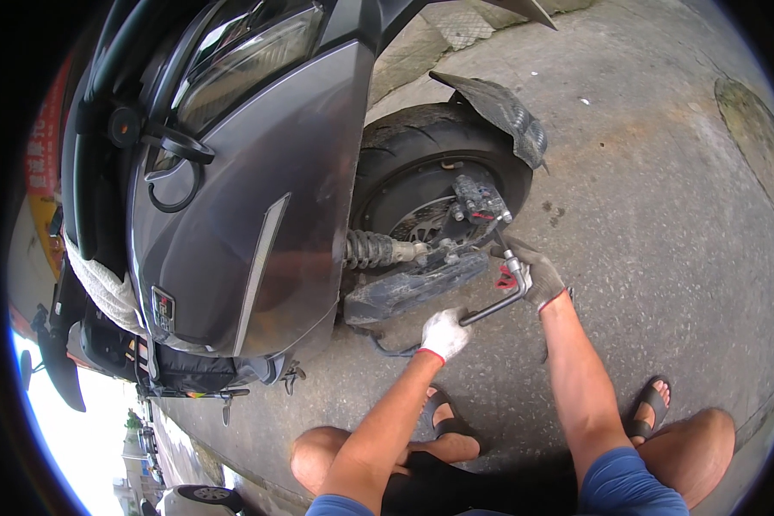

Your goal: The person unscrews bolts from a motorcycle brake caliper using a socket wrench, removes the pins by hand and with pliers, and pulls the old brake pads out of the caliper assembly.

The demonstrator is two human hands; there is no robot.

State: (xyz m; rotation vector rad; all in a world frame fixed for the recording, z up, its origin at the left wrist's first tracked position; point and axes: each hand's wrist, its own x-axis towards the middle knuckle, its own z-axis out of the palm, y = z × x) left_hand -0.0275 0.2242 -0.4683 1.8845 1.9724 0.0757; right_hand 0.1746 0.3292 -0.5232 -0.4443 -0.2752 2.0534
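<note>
My left hand, in a white knit glove, is closed around the long end of an L-shaped socket wrench. At its bent end the wrench meets my right hand, in a dirty grey glove, with fingers curled around the socket end. That end sits beside the lower fork parts of a motorcycle's front wheel. Just above it is a dirty brake caliper with a touch of red, near the brake disc. My right fingertips are partly hidden by the wrench. Something red shows next to that hand.
The dark motorcycle body panel fills the left side. A coil shock absorber and a dirty plastic cover lie close to my hands. A loose, worn mudguard flap hangs by the tyre. My sandalled feet rest on concrete ground.
</note>
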